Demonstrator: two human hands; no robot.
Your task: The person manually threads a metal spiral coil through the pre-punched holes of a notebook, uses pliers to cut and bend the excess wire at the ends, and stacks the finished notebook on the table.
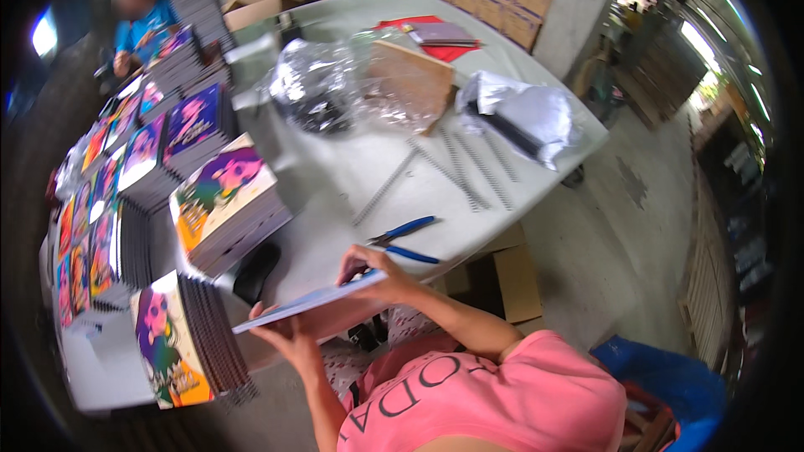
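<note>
Between my two hands is a thin notebook, tilted and seen almost edge-on, its upper face pale blue. My left hand is closed on its near left end, thumb along the edge. At the other end my right hand grips it, fingers curled over the top. Just beyond my right hand lie blue-handled pliers with their handles spread. To the left, a stack of spiral-bound notebooks with colourful covers stands by the table edge. Behind it is a thick stack of similar books.
Several loose wire spirals lie on the white table. Farther back are clear plastic wrap, a brown board and a silvery bag. A dark rounded object sits near the stacks. Another person is at the far left.
</note>
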